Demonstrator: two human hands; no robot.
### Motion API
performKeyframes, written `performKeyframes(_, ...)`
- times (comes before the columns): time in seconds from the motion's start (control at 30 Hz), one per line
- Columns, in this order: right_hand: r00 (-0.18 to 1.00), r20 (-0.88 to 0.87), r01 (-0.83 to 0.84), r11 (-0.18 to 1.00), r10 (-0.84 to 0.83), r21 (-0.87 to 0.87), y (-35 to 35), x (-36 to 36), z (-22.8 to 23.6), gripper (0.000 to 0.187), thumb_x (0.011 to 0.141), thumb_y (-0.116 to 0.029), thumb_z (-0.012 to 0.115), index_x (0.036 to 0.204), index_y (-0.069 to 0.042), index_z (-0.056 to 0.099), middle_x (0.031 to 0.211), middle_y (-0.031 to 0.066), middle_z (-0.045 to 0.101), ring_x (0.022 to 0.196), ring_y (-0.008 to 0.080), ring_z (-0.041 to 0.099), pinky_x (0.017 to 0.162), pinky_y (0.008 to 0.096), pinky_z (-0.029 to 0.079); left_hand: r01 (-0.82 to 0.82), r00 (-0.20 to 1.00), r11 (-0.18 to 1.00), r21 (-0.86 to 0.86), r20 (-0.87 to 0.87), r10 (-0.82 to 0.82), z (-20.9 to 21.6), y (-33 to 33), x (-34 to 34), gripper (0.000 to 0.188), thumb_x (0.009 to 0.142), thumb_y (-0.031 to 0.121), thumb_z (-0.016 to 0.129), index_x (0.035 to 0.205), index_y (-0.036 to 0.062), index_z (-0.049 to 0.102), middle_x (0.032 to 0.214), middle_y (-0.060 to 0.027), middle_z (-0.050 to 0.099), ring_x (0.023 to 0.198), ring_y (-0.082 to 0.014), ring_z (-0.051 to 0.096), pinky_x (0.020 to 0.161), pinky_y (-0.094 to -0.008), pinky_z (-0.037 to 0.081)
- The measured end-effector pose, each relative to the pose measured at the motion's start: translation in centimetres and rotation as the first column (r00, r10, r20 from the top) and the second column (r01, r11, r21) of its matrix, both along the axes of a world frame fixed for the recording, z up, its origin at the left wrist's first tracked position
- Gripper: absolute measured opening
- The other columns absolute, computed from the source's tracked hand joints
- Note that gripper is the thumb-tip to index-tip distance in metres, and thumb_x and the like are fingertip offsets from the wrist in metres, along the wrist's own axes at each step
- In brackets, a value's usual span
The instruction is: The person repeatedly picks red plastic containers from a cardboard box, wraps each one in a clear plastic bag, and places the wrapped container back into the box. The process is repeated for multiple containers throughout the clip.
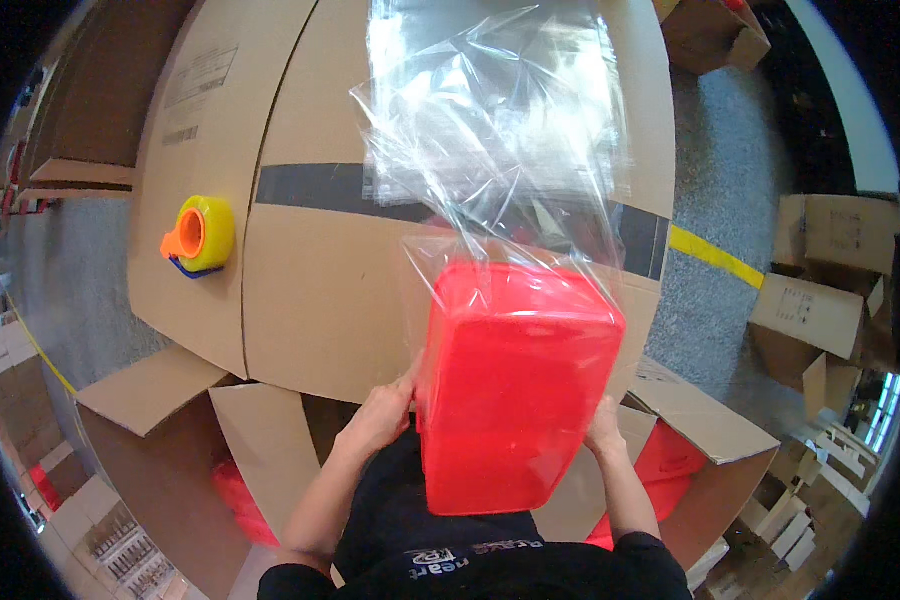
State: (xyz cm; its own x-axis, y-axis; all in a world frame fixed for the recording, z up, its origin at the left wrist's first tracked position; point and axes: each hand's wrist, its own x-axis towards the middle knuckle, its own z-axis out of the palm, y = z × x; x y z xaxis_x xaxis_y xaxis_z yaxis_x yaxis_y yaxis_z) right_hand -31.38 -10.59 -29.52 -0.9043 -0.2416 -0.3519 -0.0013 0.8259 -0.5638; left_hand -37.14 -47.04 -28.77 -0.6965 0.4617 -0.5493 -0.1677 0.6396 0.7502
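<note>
Container [520,410] sits between left hand [382,415] and right hand [602,428].

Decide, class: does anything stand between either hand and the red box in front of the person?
No solid object visibly does: the left hand and right hand are at the sides of the red box. Clear plastic film covers its far end; whether any lies between hands and box is unclear.

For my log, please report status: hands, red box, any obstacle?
Left hand, right hand holding red box, one per side. Clear bag over far end. Yellow roll left, not blocking.
</note>
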Motion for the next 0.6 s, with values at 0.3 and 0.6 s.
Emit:
performKeyframes(0.3,0.947,0.166,0.304,0.933,-0.274,-0.192,-0.4,11.7,-2.1,0.017,0.077,-0.008,0.058,0.092,-0.007,0.064,0.075,0.0197,0.061,0.070,0.0376,0.060,0.061,0.0448,0.048,-0.048,0.988,0.999,0.024,0.148,0.044,-0.5,-0.8,10.2,0.079,0.073,-0.006,0.054,0.145,0.0092,0.026,0.110,-0.0277,0.060,0.095,-0.0448,0.060,0.082,-0.0507,0.051)
performKeyframes(0.6,0.947,0.132,0.305,0.949,-0.293,-0.080,-4.8,16.1,1.5,0.025,0.079,-0.009,0.058,0.103,-0.005,0.063,0.081,0.0197,0.061,0.082,0.0389,0.059,0.075,0.0468,0.046,-0.177,0.975,0.971,-0.160,-0.163,0.151,3.7,-0.1,13.9,0.091,0.080,0.005,0.059,0.149,0.0040,0.001,0.110,-0.0358,0.057,0.098,-0.0462,0.060,0.088,-0.0481,0.050)
